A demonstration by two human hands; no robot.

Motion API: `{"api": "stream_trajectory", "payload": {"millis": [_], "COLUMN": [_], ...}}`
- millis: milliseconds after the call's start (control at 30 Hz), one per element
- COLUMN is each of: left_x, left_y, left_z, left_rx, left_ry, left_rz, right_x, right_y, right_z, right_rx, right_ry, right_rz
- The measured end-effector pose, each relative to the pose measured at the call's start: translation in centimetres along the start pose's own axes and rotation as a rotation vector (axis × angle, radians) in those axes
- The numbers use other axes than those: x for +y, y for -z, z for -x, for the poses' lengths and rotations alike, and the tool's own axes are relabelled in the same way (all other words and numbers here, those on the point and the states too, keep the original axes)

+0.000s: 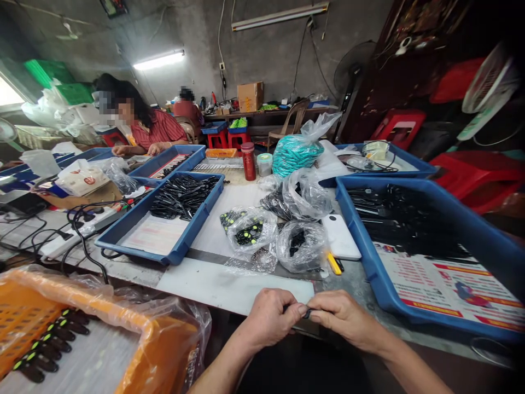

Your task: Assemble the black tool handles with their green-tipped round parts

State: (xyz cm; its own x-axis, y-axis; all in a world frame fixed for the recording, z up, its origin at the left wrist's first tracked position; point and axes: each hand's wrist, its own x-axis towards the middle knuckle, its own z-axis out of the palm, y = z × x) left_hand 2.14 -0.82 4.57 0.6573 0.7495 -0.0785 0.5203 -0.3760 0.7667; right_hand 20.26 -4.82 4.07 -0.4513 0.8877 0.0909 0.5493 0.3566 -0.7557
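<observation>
Both hands meet at the front edge of the table, fingers closed around a small black part [307, 312]. My left hand [275, 318] pinches it from the left, and my right hand [342, 317] from the right; most of the part is hidden by the fingers. Just beyond lies a pale mat [229, 284]. Behind that are an open plastic bag of black and yellow-green pieces [251, 232], another bag with black pieces [301, 246], a yellow cutter [333, 264] and a white phone-like slab [341, 236].
Blue trays of black parts stand left [176, 257] and right [371, 273]. An orange basket [159, 345] with black-and-green pieces is at lower left. A red bottle [248, 161] and a bag of teal pieces [297, 155] stand farther back. A person in red stripes [164, 127] sits beyond.
</observation>
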Motion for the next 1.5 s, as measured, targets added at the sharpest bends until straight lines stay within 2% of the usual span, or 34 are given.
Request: {"api": "stream_trajectory", "payload": {"millis": [233,467,667,933,1133,1333,1500], "left_x": [-0.4,0.0,0.5,-0.4,0.3,-0.1,0.0], "left_y": [-0.4,0.3,-0.1,-0.1,0.1,-0.1,0.1], "left_z": [0.0,0.0,-0.2,0.0,0.2,0.1,0.0], "left_rx": [0.072,-0.021,0.148,0.085,0.084,0.066,0.072], "left_ry": [0.045,-0.032,0.040,-0.027,0.019,0.081,0.001], "left_rz": [0.023,0.066,-0.036,0.051,0.053,0.100,0.043], "right_x": [-0.7,-0.6,-0.7,-0.8,-0.9,-0.6,-0.8], "right_y": [-1.0,0.4,-0.1,0.2,0.2,0.2,0.1], "right_z": [0.0,-0.1,-0.4,-0.4,-0.4,-0.4,-0.3], "right_rx": [0.121,-0.004,0.098,0.058,0.037,0.049,0.060], "right_ry": [-0.061,0.044,-0.056,-0.047,-0.035,-0.007,-0.022], "right_rz": [0.132,0.069,0.083,0.040,0.048,0.051,0.044]}}
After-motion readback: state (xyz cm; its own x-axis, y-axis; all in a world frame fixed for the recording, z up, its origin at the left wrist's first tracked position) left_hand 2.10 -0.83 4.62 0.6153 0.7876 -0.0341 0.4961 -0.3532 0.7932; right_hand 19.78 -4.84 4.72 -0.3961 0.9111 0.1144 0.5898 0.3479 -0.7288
